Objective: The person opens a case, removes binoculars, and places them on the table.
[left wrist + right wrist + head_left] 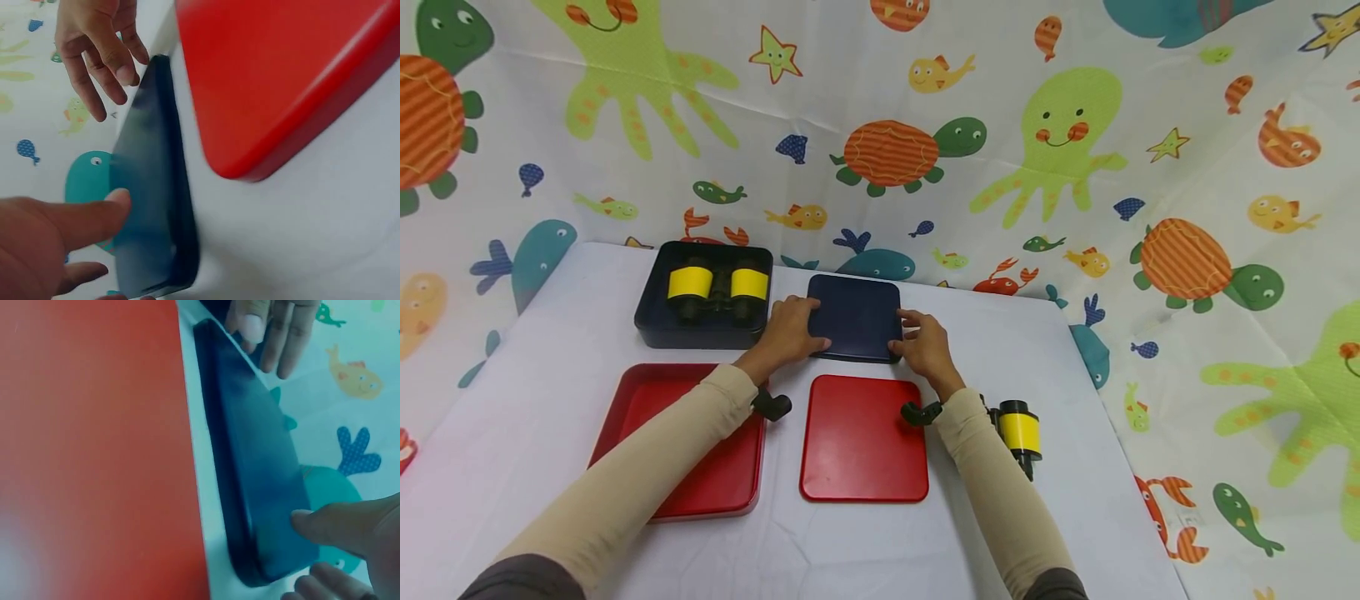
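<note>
A navy lid [855,318] lies on the white-covered bench [1000,346], between the left hand [787,327] and the right hand [927,346]. Both have fingers spread, thumbs held apart, at its sides — whether they press it, one cannot tell. Nearer the person sits a red lid [863,442], beside a red tray [722,475]; black-and-yellow binoculars [689,283] rest in a dark box [692,337] beyond the tray.
</note>
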